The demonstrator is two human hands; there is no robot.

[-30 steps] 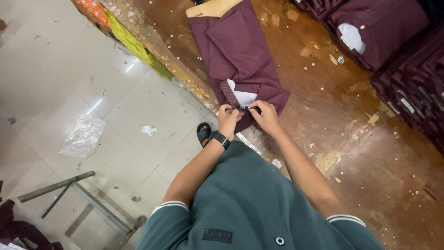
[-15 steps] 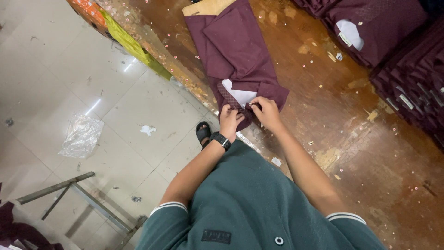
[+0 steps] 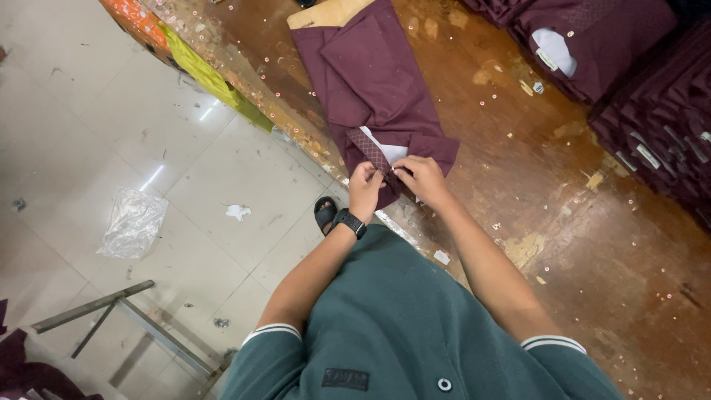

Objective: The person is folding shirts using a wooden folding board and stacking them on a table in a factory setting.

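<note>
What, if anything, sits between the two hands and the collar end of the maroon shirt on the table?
Nothing visible does. The left hand and right hand already rest on the near end of the folded maroon shirt, fingers meeting at its collar by the white insert on the wooden table.

I wear a dark green polo shirt (image 3: 415, 318) with short sleeves. Each sleeve ends in a ribbed cuff with pale stripes: left cuff (image 3: 271, 331), right cuff (image 3: 552, 343). A small dark rectangular patch (image 3: 345, 379) sits on the chest, lettering too small to read. One round pale button (image 3: 444, 384) shows on the placket near the lower frame edge. A black wristwatch (image 3: 349, 222) with a dark band circles my left wrist. Both forearms are bare below the cuffs. One foot shows in a black open sandal (image 3: 324, 214) on the floor.
</note>
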